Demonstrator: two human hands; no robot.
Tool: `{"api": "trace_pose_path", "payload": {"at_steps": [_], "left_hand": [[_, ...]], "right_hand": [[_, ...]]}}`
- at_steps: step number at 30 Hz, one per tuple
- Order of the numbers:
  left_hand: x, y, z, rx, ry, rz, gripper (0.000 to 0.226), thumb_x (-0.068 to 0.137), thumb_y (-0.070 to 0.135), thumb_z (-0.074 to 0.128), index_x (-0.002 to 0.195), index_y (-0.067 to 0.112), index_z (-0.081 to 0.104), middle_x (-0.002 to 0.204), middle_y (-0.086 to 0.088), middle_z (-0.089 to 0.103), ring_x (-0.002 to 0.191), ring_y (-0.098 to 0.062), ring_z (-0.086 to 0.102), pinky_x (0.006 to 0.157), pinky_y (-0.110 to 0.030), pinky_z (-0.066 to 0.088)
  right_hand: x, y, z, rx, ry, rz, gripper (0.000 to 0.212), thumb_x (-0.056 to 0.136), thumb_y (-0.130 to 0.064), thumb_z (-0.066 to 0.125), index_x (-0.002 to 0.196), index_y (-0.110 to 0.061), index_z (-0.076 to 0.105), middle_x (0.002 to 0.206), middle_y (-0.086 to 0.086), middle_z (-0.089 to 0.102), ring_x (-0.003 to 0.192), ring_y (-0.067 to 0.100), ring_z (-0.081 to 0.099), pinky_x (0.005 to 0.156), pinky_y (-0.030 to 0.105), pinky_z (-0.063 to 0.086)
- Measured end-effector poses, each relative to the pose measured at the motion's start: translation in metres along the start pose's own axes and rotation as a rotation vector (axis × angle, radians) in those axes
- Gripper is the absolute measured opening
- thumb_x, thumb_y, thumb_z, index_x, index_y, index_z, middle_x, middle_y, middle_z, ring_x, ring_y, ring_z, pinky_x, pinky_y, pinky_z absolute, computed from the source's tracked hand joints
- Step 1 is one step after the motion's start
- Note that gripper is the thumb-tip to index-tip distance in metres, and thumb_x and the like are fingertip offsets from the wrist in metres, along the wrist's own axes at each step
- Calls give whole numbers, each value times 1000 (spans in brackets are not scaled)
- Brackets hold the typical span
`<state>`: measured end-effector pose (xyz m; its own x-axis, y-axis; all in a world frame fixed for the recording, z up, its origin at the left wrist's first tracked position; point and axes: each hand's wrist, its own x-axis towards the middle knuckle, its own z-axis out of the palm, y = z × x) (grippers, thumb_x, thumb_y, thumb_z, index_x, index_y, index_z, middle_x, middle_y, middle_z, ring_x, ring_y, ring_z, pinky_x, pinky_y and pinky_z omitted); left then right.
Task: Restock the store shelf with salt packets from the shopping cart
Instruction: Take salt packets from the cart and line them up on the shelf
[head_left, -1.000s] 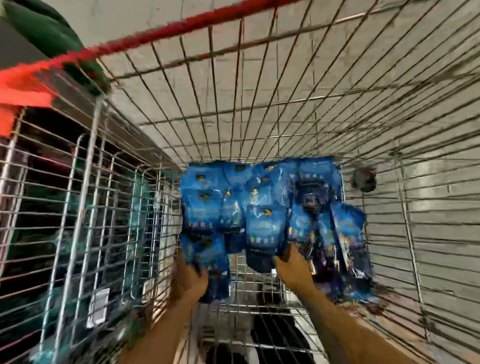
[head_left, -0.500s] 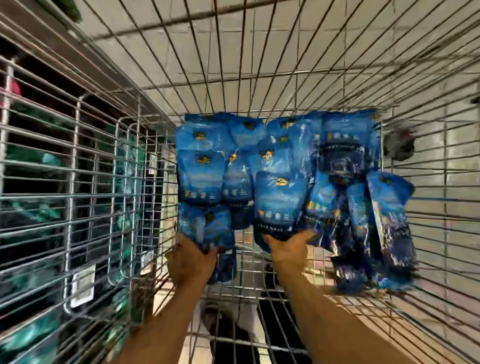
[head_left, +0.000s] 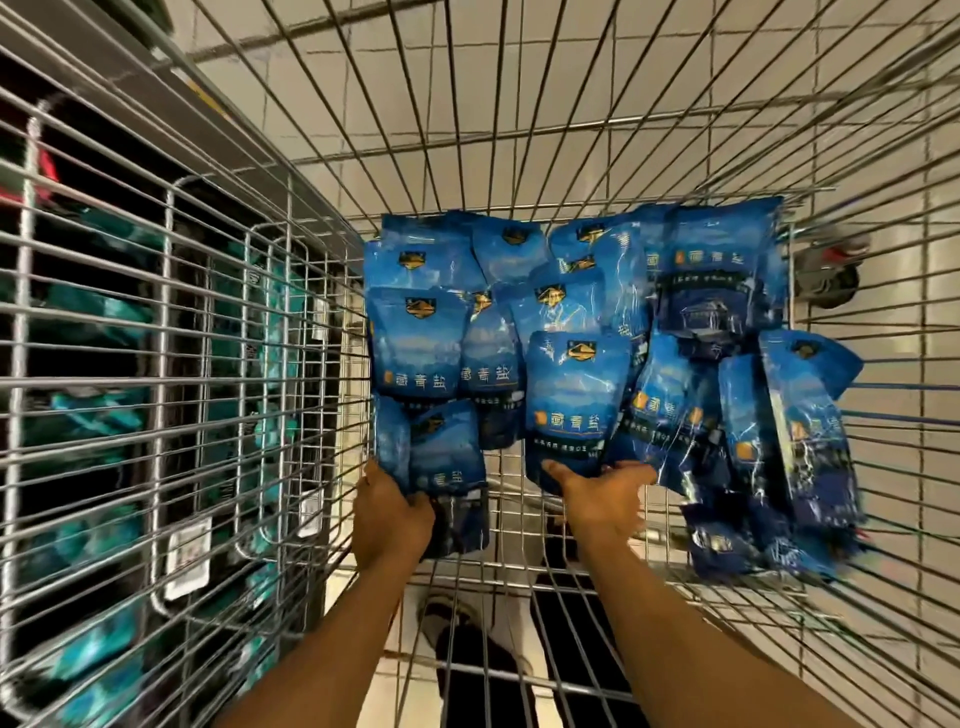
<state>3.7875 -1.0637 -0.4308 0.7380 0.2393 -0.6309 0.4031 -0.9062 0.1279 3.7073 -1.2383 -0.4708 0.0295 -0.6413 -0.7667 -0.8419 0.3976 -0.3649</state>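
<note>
Silver wire-mesh shopping cart seen from above, floor tiles visible through the mesh. Pile of glossy blue plastic salt packets lies on the cart's bottom, bunched toward its far end and spreading from the left side wall across to the right side wall, packets overlapping each other.

Left hand reaches in near the cart's left wall and grasps the lower end of a blue salt packet at the near-left edge of the pile, fingers curled round its bottom. Right hand is at the middle of the cart bottom, fingers wrapped under the bottom edge of a front-centre blue salt packet with gold logo and gold characters, thumb out to the right; it grips that packet.

More packets at the right edge stand tilted against the right wall. Dark shoes show below the mesh at the near end. Teal-coloured goods on a store shelf sit beyond the left wall, blurred.
</note>
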Motion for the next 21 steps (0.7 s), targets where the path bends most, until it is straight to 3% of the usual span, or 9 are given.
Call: {"api": "trace_pose_path", "payload": {"at_steps": [3, 7, 11, 13, 16, 18, 21], "left_hand": [[2, -2, -8, -199, -55, -27, 37, 84, 7, 66, 116, 10, 48, 102, -11, 64, 96, -34, 63, 77, -36, 51], [2, 3, -24, -544, -200, -182, 39, 84, 4, 72, 116, 14, 52, 95, -2, 65, 86, -21, 64, 68, -25, 47], [-4, 17, -36, -718, -316, -341, 25, 84, 1, 69, 105, 10, 62, 104, -15, 71, 91, -31, 67, 79, -39, 57], [-9, 26, -41, -809, -376, -400, 24, 83, -4, 62, 107, 2, 63, 96, -15, 70, 83, -29, 66, 71, -36, 55], [-18, 37, -52, -877, -480, -426, 20, 82, -1, 54, 100, 2, 62, 95, -20, 62, 86, -31, 59, 78, -41, 50], [-25, 44, -62, -890, -531, -422, 17, 83, 8, 56, 99, 5, 63, 91, -16, 66, 84, -31, 63, 84, -47, 52], [-35, 58, -80, -1031, -608, -406, 22, 81, 32, 67, 91, 12, 68, 79, -10, 69, 72, -28, 65, 76, -42, 56]], "right_hand": [[-3, -5, -3, 41, -25, -52, 81, 59, -28, 95, 109, -19, 32, 94, 1, 61, 98, 32, 66, 87, 35, 49], [-11, -14, 2, 111, -140, -103, 84, 63, -21, 93, 131, -16, 44, 114, 4, 66, 104, 27, 65, 95, 41, 52], [-15, -25, 2, 278, -324, -49, 58, 68, 0, 86, 118, -9, 59, 111, 14, 72, 101, 34, 69, 91, 50, 56], [-13, -30, 1, 262, -359, -74, 52, 67, 1, 86, 113, -8, 63, 106, 14, 73, 97, 32, 70, 87, 49, 58], [-15, -38, -6, 239, -448, -93, 52, 68, 1, 84, 114, -11, 64, 103, 9, 74, 93, 26, 71, 75, 34, 59], [-19, -43, -16, 230, -504, -89, 51, 69, 3, 83, 108, -22, 61, 99, 1, 73, 88, 18, 70, 64, 25, 54], [-28, -54, -39, 182, -580, -104, 53, 68, -2, 85, 104, -30, 58, 102, -4, 72, 84, 10, 68, 58, 18, 50]]}}
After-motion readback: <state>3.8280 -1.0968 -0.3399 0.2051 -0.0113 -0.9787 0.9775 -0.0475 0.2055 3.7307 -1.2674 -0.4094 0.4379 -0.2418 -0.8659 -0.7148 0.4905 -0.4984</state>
